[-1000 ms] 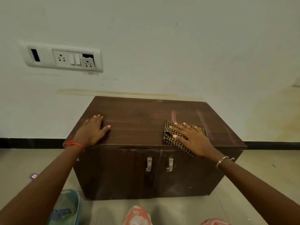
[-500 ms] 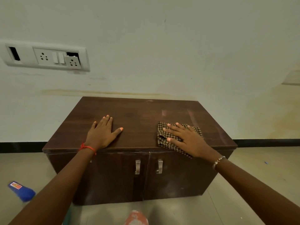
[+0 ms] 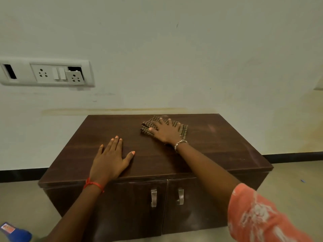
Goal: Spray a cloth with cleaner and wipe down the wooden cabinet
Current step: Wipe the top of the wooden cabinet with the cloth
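A dark wooden cabinet [image 3: 218, 144] with two doors and metal handles stands against the wall. A brown checked cloth [image 3: 183, 131] lies on its top near the back edge, right of centre. My right hand [image 3: 166, 131] presses flat on the cloth with fingers spread. My left hand [image 3: 111, 159] rests flat on the bare top near the front edge, holding nothing. A blue cleaner bottle [image 3: 15, 232] lies on the floor at the bottom left, only partly in view.
A white socket and switch panel [image 3: 45, 72] is fixed to the wall at the upper left. Tiled floor [image 3: 297, 180] surrounds the cabinet, with a black skirting along the wall.
My right hand has slid the cloth from the front of the cabinet top toward the back edge. My left hand has shifted a little to the right along the front.
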